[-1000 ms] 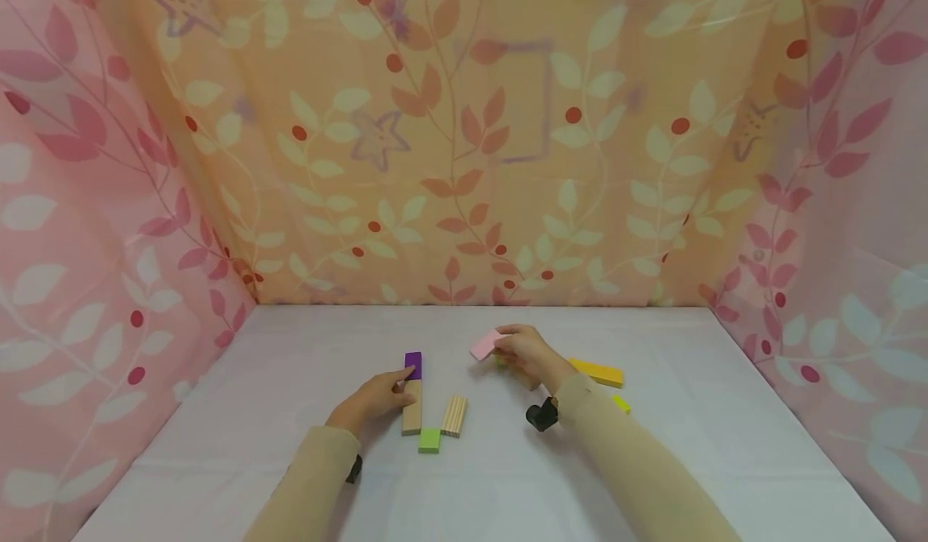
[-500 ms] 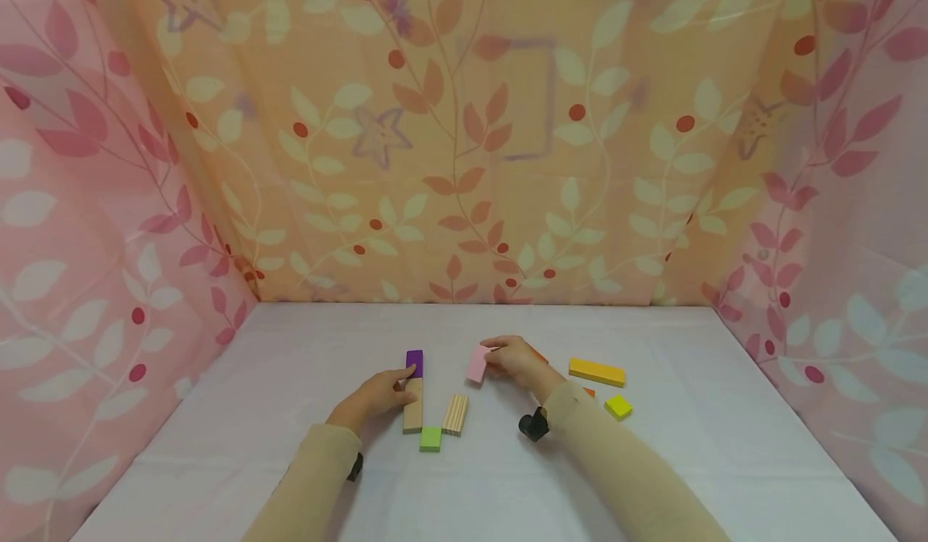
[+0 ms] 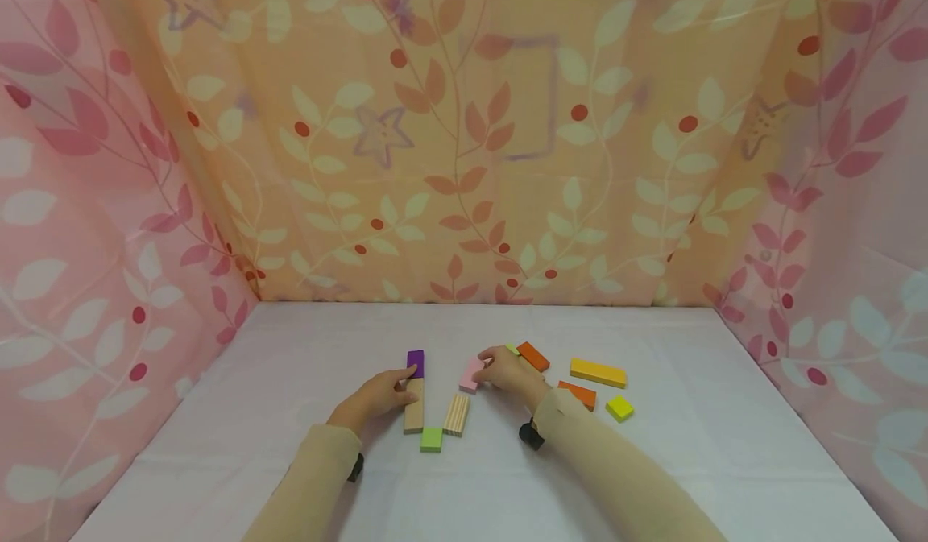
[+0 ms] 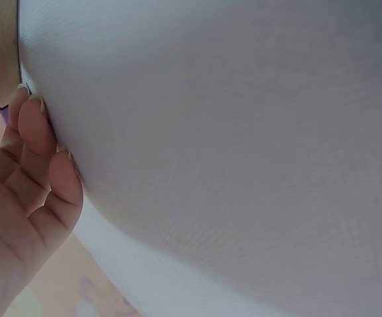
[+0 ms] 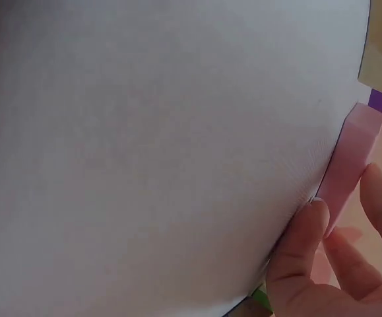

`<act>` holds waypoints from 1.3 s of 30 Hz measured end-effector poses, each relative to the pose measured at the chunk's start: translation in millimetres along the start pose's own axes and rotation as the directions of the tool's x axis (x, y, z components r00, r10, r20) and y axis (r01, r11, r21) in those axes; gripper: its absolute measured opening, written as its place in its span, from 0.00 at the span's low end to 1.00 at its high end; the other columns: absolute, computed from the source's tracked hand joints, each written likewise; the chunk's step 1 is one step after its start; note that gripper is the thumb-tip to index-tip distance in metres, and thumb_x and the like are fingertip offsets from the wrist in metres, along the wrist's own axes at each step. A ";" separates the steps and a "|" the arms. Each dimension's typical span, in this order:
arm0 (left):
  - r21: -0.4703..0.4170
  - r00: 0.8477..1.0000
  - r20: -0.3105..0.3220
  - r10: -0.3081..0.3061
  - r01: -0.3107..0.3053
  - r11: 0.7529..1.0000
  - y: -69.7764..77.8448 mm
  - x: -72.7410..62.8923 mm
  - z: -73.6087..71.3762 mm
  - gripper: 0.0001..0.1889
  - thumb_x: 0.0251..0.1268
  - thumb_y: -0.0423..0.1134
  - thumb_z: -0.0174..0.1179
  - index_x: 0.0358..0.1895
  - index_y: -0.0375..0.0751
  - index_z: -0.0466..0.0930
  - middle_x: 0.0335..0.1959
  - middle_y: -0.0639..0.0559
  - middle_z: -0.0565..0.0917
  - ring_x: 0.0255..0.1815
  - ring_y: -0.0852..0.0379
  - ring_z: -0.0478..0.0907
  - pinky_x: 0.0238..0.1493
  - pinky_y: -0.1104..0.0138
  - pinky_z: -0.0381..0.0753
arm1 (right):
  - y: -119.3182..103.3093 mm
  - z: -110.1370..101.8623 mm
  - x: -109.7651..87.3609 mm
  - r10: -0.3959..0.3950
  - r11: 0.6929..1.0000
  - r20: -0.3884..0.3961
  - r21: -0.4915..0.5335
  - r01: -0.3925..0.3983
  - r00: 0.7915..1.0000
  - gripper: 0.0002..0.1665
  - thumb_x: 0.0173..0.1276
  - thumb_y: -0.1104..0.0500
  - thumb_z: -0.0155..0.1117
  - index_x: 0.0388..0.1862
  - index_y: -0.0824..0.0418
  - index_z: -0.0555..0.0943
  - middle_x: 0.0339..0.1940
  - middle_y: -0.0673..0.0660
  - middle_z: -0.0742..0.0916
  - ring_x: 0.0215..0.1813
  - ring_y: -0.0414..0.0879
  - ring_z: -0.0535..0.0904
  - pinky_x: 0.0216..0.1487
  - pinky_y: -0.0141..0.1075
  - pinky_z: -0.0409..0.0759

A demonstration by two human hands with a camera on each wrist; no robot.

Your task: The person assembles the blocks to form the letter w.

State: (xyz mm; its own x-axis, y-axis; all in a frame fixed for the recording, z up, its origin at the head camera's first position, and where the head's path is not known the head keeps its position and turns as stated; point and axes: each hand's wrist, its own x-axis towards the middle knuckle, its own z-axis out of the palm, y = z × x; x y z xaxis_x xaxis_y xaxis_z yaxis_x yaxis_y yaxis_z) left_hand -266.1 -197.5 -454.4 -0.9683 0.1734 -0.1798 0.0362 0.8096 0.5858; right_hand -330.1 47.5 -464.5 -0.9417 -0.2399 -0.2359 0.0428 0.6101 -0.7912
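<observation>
My right hand pinches a pink block between thumb and fingers, low over the table and just beyond the striped wooden block. In the right wrist view the pink block slants away from the fingertips. On the left, a purple block lies end to end with a plain wooden block. My left hand rests at their join, index finger on the purple one, thumb on the wooden one. A light green block sits at the near end, between the plain and striped blocks.
Right of my right hand lie an orange block, another orange block, a long yellow block and a small yellow block. A second green block is partly hidden by that hand. Patterned curtains enclose the white table.
My right hand has brought the pink block leftward and nearer, lowering it beyond the striped block and turning it lengthwise. Blocks behind that arm have come into view. The left hand has stayed put.
</observation>
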 end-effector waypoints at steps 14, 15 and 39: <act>-0.004 1.000 0.002 -0.013 0.013 1.000 -0.5 0.1 0.3 0.32 0.65 0.40 0.64 0.71 0.38 0.65 0.37 0.47 0.76 0.38 0.53 0.71 0.46 0.56 0.72 | -2.5 2.3 -3.3 -0.041 0.998 0.050 -0.041 0.043 0.998 0.24 0.59 0.58 0.74 0.54 0.61 0.82 0.42 0.57 0.81 0.38 0.49 0.75 0.41 0.39 0.75; -0.009 1.000 0.004 -0.016 0.017 1.000 -0.2 0.2 0.4 0.32 0.65 0.40 0.64 0.71 0.39 0.65 0.37 0.47 0.76 0.38 0.53 0.71 0.46 0.56 0.72 | -2.6 2.3 -3.7 -0.043 0.998 0.050 -0.040 0.045 0.998 0.24 0.59 0.58 0.74 0.54 0.61 0.82 0.42 0.57 0.81 0.38 0.49 0.75 0.42 0.40 0.75; 0.043 1.000 0.023 -0.018 0.017 0.999 4.9 1.1 -1.6 0.32 0.66 0.40 0.63 0.71 0.37 0.64 0.51 0.38 0.79 0.49 0.47 0.74 0.58 0.48 0.69 | -4.1 1.9 -8.2 -0.051 0.998 0.087 -0.020 0.053 0.995 0.27 0.61 0.58 0.73 0.59 0.61 0.80 0.45 0.59 0.83 0.44 0.50 0.77 0.51 0.46 0.76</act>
State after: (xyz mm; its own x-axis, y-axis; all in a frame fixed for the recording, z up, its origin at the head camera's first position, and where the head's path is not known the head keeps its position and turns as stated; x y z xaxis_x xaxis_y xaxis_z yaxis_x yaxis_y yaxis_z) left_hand -267.4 -194.3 -450.5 -0.9627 0.1716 -0.2089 0.0300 0.8357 0.5484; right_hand -321.9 45.6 -460.4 -0.9102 -0.3353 -0.2432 -0.0141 0.6118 -0.7909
